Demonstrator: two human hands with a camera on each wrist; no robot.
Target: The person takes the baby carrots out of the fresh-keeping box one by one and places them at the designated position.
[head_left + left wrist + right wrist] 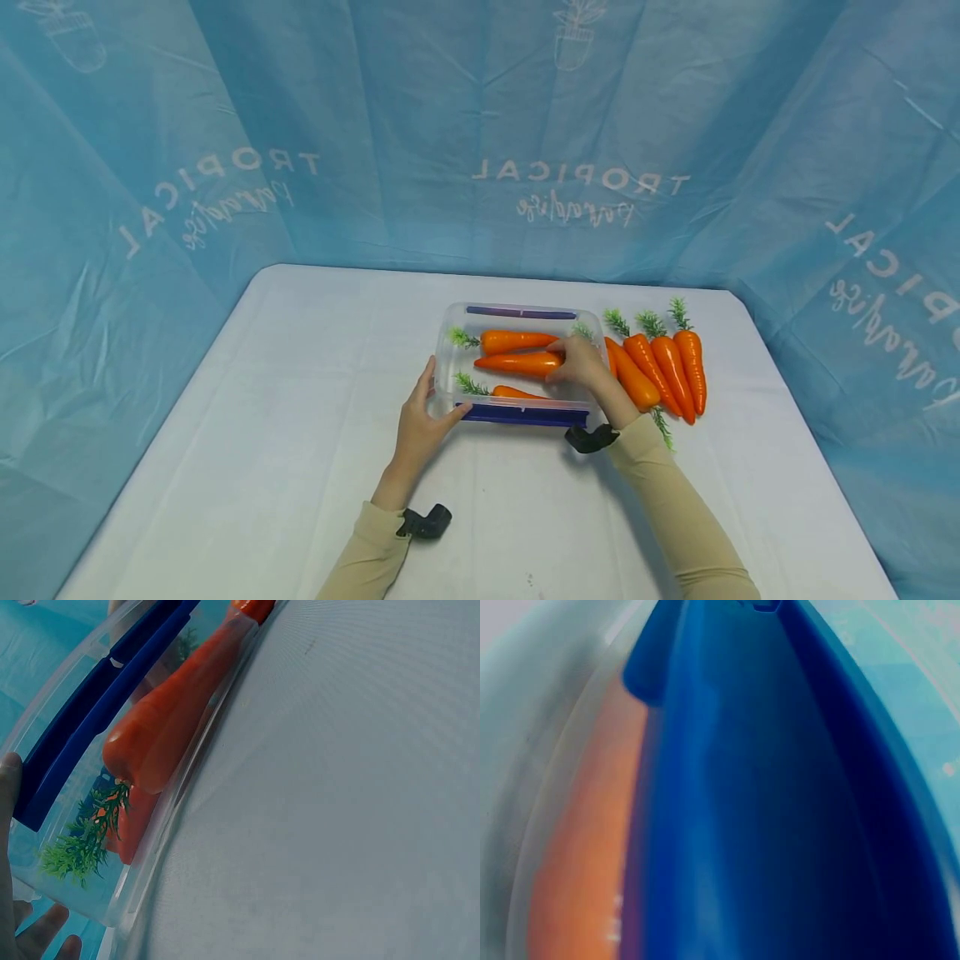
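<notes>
A clear plastic box (444, 333) with blue latches stands on the white table. My left hand (420, 429) holds its near left corner, thumb on the front rim and fingers along the left wall. Inside, my right hand (581, 364) grips the thick end of an orange carrot (516, 363), whose tip points left. Behind it lies a second carrot (510, 340) with green leaves to the left. Another carrot (513, 392) lies along the front wall. In the right wrist view a blue latch (757, 787) fills most of the picture, hiding the fingers.
Several leafy carrots (671, 367) lie side by side on the table, right of the box and close to the right forearm. White cloth covers the table (300, 417). A blue printed curtain (420, 125) hangs around the back and sides.
</notes>
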